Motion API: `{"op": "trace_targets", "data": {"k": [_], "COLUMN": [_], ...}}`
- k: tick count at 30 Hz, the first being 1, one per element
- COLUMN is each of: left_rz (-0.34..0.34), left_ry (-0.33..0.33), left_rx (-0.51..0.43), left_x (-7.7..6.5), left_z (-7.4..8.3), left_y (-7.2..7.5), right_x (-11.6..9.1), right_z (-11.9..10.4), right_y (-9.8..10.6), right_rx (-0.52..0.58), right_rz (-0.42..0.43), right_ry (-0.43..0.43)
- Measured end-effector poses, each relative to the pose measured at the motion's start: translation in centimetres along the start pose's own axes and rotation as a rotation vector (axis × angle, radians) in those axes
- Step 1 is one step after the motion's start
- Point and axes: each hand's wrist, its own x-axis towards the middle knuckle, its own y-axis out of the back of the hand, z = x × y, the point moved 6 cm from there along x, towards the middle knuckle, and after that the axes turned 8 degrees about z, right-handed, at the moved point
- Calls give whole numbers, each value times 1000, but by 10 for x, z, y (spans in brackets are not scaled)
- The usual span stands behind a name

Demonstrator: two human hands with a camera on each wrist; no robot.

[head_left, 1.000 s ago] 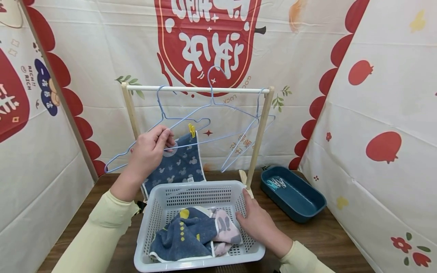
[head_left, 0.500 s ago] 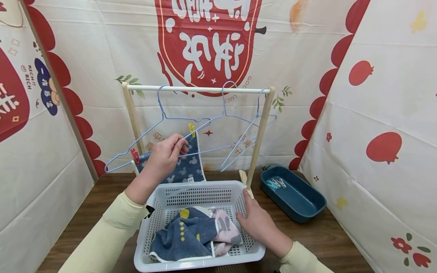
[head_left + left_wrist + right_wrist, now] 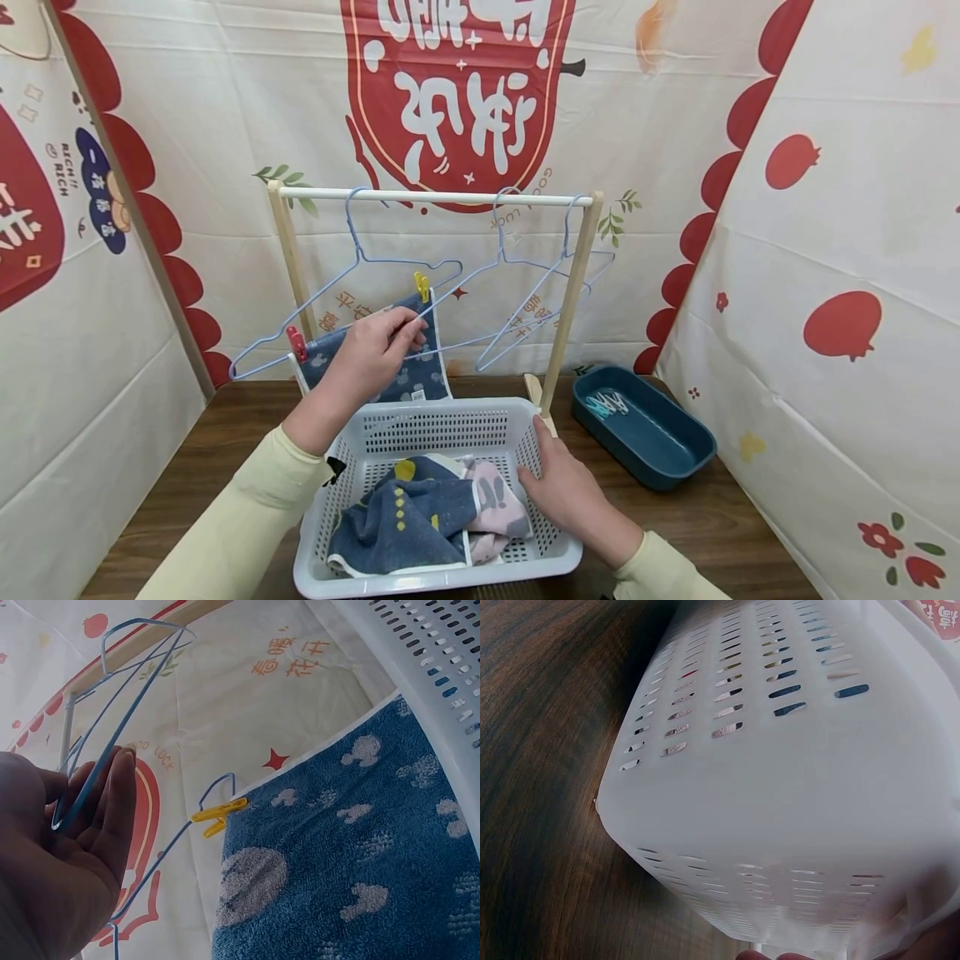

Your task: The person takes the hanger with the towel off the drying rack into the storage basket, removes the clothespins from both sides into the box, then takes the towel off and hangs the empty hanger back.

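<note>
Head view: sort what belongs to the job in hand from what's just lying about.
Part of the job, it seems:
hanger in the left hand
rack
basket, right hand on its rim
cloths inside
hung cloth with its yellow clip and red clip
probably the tray of clips

Just surroundings:
table
backdrop

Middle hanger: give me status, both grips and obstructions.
Left grip pinching middle hanger, its top at rail. Right grip on basket rim. Right hanger overlapping middle one in view.
</note>
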Motion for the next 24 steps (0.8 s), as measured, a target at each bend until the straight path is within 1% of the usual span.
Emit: {"op": "trace_targets", "data": {"k": [6,10,18,24], "left_rz": [-13,-21,-25,-9], "left_ry": [-21,-23,0,23], "left_rx": [4,4,36,69], "left_x": [-3,-4,-6,-10], "left_z": [0,0,1,-1], "left_y": [0,-1,2,11], "right_x": [0,-1,-2,-2], "right_z": [0,-1,-1,-1], "right_y": [0,1,1,1], "right_rx": [2,3,8,11], "right_rz": [2,8,9,2], "right_ry": [4,9,11,3]}}
